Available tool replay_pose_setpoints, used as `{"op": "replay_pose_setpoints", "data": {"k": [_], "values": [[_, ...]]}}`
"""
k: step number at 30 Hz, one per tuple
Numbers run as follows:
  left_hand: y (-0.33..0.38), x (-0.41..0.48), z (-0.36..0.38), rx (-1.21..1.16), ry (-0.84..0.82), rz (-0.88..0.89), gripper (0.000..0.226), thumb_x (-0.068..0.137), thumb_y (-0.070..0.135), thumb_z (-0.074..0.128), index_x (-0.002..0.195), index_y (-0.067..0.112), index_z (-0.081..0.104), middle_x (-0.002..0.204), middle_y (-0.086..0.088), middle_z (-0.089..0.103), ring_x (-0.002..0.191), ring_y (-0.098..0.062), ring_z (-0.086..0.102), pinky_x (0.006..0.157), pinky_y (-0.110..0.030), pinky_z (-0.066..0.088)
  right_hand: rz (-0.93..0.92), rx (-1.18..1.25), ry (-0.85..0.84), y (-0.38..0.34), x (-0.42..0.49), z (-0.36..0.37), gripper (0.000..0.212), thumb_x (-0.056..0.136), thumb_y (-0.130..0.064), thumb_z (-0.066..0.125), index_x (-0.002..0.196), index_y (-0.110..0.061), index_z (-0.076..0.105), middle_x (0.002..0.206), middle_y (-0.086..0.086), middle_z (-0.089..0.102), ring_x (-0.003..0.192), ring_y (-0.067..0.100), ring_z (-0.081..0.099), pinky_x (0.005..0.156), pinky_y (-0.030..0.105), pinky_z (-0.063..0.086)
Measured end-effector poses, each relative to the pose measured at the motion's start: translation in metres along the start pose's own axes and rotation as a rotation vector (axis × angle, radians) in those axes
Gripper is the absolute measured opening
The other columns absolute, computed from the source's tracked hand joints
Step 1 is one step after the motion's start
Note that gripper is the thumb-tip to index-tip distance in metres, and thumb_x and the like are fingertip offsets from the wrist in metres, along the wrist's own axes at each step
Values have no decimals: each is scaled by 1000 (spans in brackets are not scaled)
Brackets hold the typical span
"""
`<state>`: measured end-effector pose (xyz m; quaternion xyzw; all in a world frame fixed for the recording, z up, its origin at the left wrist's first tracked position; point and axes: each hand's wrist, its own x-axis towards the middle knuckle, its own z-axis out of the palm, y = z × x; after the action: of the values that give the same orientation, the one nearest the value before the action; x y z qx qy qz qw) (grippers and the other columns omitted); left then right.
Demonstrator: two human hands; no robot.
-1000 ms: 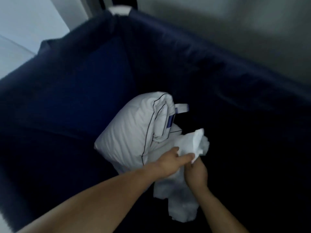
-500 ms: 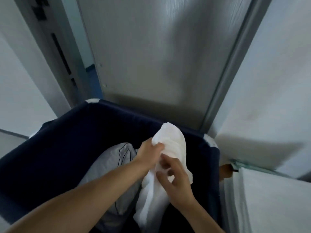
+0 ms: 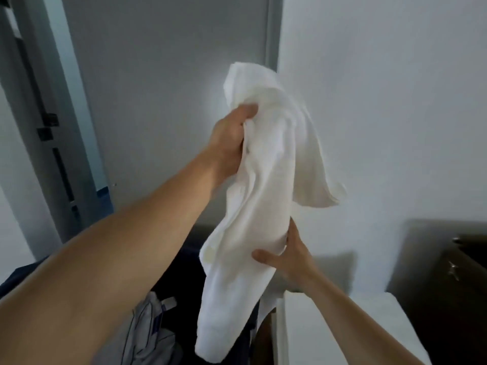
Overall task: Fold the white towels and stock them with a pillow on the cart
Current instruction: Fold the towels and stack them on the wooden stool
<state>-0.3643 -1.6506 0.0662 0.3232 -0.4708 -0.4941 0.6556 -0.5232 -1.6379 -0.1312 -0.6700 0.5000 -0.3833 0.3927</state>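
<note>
A crumpled white towel (image 3: 266, 185) hangs in the air in front of the wall, lifted well above the cart. My left hand (image 3: 229, 143) grips it near its top, fingers bunched into the cloth. Lower down, my right hand (image 3: 287, 262) holds the towel's middle, thumb across the front and fingers behind. The white pillow (image 3: 150, 333) with dark piping lies at the bottom of the frame inside the dark blue cart (image 3: 184, 264), partly hidden by my left forearm.
A grey door (image 3: 163, 88) stands straight ahead, with a door frame and hinges (image 3: 50, 143) to the left. A white wall (image 3: 382, 101) fills the right. A white surface (image 3: 329, 327) and a dark brown cabinet (image 3: 448, 272) sit at the lower right.
Both hands have lifted the towel out of the cart to chest height and beyond. My view has swung up from the cart's inside to the door and wall.
</note>
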Motion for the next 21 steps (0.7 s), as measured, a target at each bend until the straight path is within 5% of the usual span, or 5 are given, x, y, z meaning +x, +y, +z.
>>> {"op": "replay_pose_setpoints", "data": {"k": [4,7,12,15,21], "values": [[30,13,69,-126,-55,71,34,93,14,59,121,-5,60,98,-17,73,83,-30,73,65,-35,58,30,-42,201,-29,5,-39,49,79,-49,76,120,-23,64,103,-7,69,97,21,66,85,41,55],[28,23,88,-161,-97,18,48,83,14,68,128,0,59,115,-18,70,100,-37,70,82,-49,58,1,100,403,-52,-4,-71,8,86,-31,69,87,-23,67,81,-9,65,79,15,62,68,30,48],[16,35,106,-102,-102,29,13,93,6,60,104,6,65,97,-11,74,95,-32,71,85,-48,58,76,295,662,-64,-16,-125,15,88,-17,60,73,-17,60,77,0,65,73,18,57,65,29,44],[5,41,117,-99,-81,2,25,91,9,64,115,4,66,99,-11,73,92,-31,71,80,-46,59,113,318,672,-62,-21,-150,8,79,-20,60,72,-16,61,77,5,65,71,20,57,64,32,43],[-109,1,136,75,-203,-268,30,92,9,60,119,-3,64,105,-20,72,93,-36,70,84,-46,58,321,-89,235,69,-52,-165,27,88,-7,70,109,-21,60,105,-2,60,106,16,58,88,26,51]]}}
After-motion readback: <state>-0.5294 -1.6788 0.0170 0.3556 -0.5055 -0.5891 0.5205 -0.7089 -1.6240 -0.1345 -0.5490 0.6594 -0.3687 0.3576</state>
